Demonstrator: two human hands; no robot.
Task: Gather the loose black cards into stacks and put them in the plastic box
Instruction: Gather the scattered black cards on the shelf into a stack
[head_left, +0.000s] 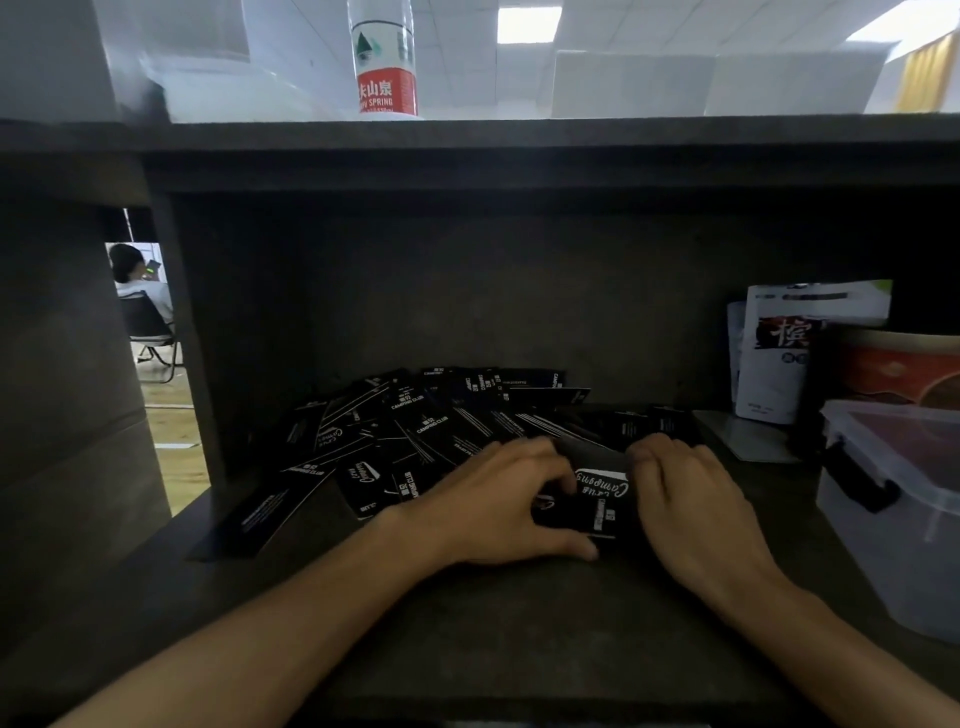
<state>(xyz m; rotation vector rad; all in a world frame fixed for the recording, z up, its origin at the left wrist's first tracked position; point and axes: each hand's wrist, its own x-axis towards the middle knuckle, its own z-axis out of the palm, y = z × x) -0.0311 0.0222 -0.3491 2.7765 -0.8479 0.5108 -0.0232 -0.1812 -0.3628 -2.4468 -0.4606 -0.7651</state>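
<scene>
While plastic box (893, 525) sits at right edge of frame, lid on, reddish contents unclear, loose black cards (441, 426) lie spread mid-frame on dark desk (467, 623). Left hand (498, 499) and right hand (691, 493), fingers curled, squeeze small card stack (597, 499) between them, lower centre.

A dark tabletop (467, 613) carries a spread heap of loose black cards (415, 431) toward its back. At the right edge stands a clear plastic box (893, 519) with black latches, and behind it white packets (779, 358) lean upright near a small flat grey sheet (743, 431).
</scene>
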